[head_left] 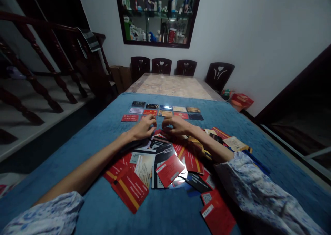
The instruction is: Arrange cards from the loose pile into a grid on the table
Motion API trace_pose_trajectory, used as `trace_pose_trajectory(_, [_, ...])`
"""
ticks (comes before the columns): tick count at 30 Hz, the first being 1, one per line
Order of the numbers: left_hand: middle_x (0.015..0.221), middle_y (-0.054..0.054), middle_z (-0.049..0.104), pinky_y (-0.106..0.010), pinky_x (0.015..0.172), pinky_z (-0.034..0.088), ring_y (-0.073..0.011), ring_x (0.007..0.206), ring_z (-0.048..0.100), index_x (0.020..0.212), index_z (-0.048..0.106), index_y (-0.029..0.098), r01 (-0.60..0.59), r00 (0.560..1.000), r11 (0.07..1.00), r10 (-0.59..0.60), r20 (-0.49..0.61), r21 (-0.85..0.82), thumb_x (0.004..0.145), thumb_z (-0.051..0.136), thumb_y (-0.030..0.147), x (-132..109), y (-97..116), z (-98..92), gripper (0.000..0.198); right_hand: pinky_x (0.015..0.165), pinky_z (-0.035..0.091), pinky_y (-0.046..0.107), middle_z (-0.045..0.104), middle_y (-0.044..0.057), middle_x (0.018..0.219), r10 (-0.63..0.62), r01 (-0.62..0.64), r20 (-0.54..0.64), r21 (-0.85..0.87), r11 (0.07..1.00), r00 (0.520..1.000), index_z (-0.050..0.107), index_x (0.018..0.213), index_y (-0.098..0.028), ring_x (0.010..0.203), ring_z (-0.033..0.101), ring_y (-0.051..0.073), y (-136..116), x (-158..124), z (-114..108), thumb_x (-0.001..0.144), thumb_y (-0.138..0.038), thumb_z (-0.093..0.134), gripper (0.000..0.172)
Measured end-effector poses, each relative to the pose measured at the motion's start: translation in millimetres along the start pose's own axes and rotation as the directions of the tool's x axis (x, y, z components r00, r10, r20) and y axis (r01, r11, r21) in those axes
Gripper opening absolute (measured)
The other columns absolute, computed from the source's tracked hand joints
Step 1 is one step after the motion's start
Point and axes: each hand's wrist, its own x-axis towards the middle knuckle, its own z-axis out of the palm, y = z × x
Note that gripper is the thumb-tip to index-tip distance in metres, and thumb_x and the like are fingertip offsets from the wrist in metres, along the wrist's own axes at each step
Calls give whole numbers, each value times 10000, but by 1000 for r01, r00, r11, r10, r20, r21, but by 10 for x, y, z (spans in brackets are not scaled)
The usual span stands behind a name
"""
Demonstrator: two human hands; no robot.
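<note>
1. Hand state. My left hand [143, 127] lay palm down with the fingers curled. Its fingertips were at the near edge of the laid-out rows [165, 111]. My right hand [177, 124] sat just beside it at 3 o'clock, with its fingers bent in the same way. The two sets of fingertips were almost touching. I could not tell whether either hand pinched a card, because the gap between them was too dark and small.

2. Progress. Two neat rows of cards, about a dozen in all, stood at 12 o'clock from the hands on the blue-covered surface [103, 207]. I judged this part done. The loose pile [165, 159] lay at 6 o'clock from the hands, under and between both forearms, and fanned out from 7 o'clock round to 4 o'clock. Its cards overlapped at all angles and far outnumbered those in the rows. I judged that most of the work was left.

3. Writing. Many cards carried white print on red or black. One red card [169, 169] near the middle of the pile showed a pale label strip. No word or brand on it was legible. Labels on the bottles in the wall cabinet [157, 18], far off at 12 o'clock, were also unreadable.
</note>
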Motion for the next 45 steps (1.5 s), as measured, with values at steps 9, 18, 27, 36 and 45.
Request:
trace_pose_trajectory(9, [999, -77, 583, -314, 852, 526, -181, 922, 602, 846, 654, 148, -10, 1000, 1000, 9, 28, 22, 782, 504, 36, 34, 14, 132, 198, 898, 451, 402, 580, 115, 1086, -144, 140, 54, 62, 988, 988, 695, 1135, -158, 1027, 503, 249, -215, -285, 155, 831, -492, 733, 453])
trace_pose_trajectory(18, [965, -61, 587, -289, 814, 513, -168, 879, 603, 815, 656, 149, 25, 999, 1000, -25, 35, -1, 772, 529, 22, 28, 107, 124, 185, 921, 448, 432, 572, 123, 1126, -116, 113, 49, 68, 991, 992, 676, 1194, -168, 1053, 497, 258, -196, -306, 192, 836, -416, 741, 441])
trace_pose_trajectory(27, [853, -40, 638, -280, 787, 493, -163, 809, 607, 837, 678, 147, 38, 993, 999, -35, 115, -32, 784, 511, 53, 37, 253, 54, 198, 799, 455, 302, 619, 77, 998, -2, -2, 29, 135, 991, 1000, 705, 1084, -162, 890, 583, 181, -32, -330, 194, 888, -259, 662, 224])
trace_pose_trajectory(36, [1056, -87, 646, -327, 865, 493, -218, 956, 625, 1099, 707, 155, 30, 950, 999, -22, 313, -23, 826, 648, 336, 18, 394, 15, 333, 770, 411, 282, 618, 71, 960, 97, -96, -15, 43, 994, 995, 710, 1049, -164, 880, 564, 177, 79, -344, 228, 924, -264, 617, 185])
trace_pose_trajectory(45, [904, -87, 703, -283, 785, 476, -191, 845, 636, 960, 750, 131, 41, 954, 998, -28, 300, -40, 875, 554, 281, 46, 348, 11, 261, 771, 445, 286, 640, 82, 971, 66, -61, -21, 188, 980, 998, 724, 1017, -151, 863, 600, 183, 56, -405, 116, 895, -380, 652, 269])
